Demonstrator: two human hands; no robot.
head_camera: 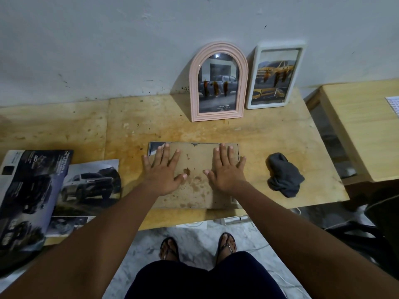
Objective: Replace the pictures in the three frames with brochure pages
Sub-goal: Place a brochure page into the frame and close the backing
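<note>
Sandalled feet [170, 248] lowest, then I've got left hand [163, 171] and right hand [226, 169] flat on the face-down frame's backing board [194, 180], fingers straight, gripping nothing, likely pressing it home. Pink arched frame [219, 83] and white frame [277, 75] lean against the wall, filled; brochure [28, 197] waits left

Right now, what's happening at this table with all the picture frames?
A person presses the left hand and right hand flat on the back of a third frame lying face down on the table. The pink arched frame and white frame lean against the wall, already showing car brochure pages. The brochure lies at the left, a grey cloth at the right.
</note>
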